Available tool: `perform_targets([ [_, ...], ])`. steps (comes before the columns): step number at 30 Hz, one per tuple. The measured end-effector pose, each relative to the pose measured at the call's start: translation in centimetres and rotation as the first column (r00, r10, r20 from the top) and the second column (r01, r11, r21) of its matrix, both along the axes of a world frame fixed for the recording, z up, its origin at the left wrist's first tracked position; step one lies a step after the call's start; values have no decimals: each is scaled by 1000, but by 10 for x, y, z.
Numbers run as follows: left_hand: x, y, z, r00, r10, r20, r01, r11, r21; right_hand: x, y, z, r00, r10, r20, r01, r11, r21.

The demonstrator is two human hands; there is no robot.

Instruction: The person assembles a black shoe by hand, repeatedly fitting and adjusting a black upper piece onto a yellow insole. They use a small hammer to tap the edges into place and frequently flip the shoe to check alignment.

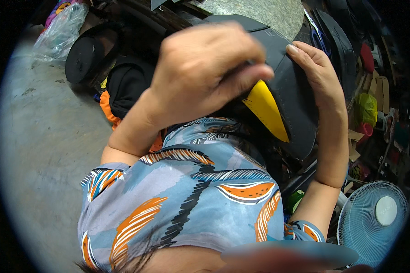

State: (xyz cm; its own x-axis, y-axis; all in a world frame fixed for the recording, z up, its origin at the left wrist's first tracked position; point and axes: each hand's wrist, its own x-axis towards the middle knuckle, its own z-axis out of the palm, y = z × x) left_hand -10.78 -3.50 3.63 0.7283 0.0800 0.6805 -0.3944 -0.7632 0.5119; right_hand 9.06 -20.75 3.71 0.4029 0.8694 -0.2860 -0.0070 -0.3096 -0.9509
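A dark grey panel (296, 102) of bent sheet material, leather-like, lies across the front of my body, with a pointed yellow piece (269, 111) along its near side. My right hand (318, 68) pinches the panel's upper right edge between thumb and fingers. Raised above the panel's left part, my left hand (205, 68) is closed, its thumb against the curled index finger and slightly blurred. Whatever is between those fingers, if anything, is too small or hidden to make out. Part of the panel is behind this hand.
A speckled stone slab (259, 11) lies beyond the panel, with blue-handled scissors (318, 36) to its right. More dark sheets (337, 50) lie there. A fan (373, 223) stands at lower right. On the left are a black round object (83, 57), a black bag (127, 88) and a plastic bag (61, 34).
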Motion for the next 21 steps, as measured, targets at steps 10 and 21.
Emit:
perform_targets([
  [10, 46, 15, 10, 906, -400, -142, 142, 601, -786, 0, 1, 90, 142, 36, 989, -263, 965, 2],
  [21, 50, -10, -83, 972, -220, -78, -112, -147, -983, -14, -59, 6, 548, -104, 830, 114, 992, 49],
])
